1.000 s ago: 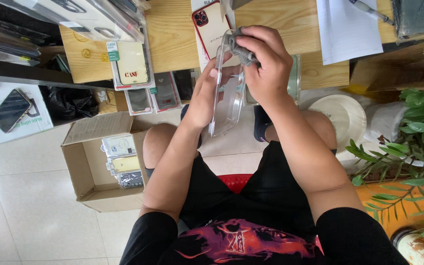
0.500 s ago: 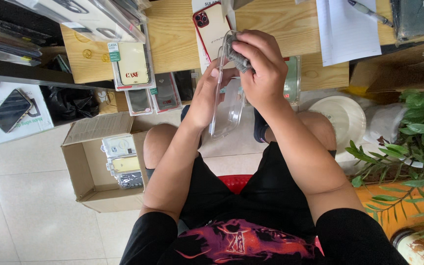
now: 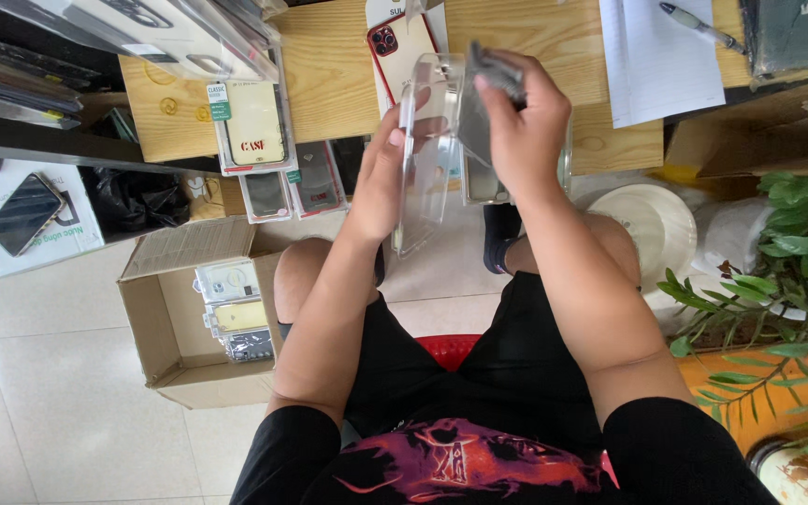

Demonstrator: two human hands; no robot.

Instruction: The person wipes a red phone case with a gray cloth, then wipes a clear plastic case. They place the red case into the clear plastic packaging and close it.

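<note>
My left hand (image 3: 381,178) supports a clear plastic phone-case package (image 3: 427,154) from its left side, held upright over my lap in front of the wooden table (image 3: 329,75). My right hand (image 3: 516,131) grips the package's upper right part, its fingers pinching a dark grey case piece (image 3: 496,67) at the top. A boxed phone case with a red rim (image 3: 402,47) lies on the table just behind the hands. The inside of the clear package is hard to make out.
An open cardboard box (image 3: 165,318) holding packaged cases stands on the tiled floor at left. More packaged cases (image 3: 252,126) hang off the table edge. Paper with a pen (image 3: 661,56) lies at right. A green plant (image 3: 787,271) and a white round lid (image 3: 647,224) sit at right.
Both hands have shifted a little with the clear package. The right hand's fingers have moved up along the dark piece at the top.
</note>
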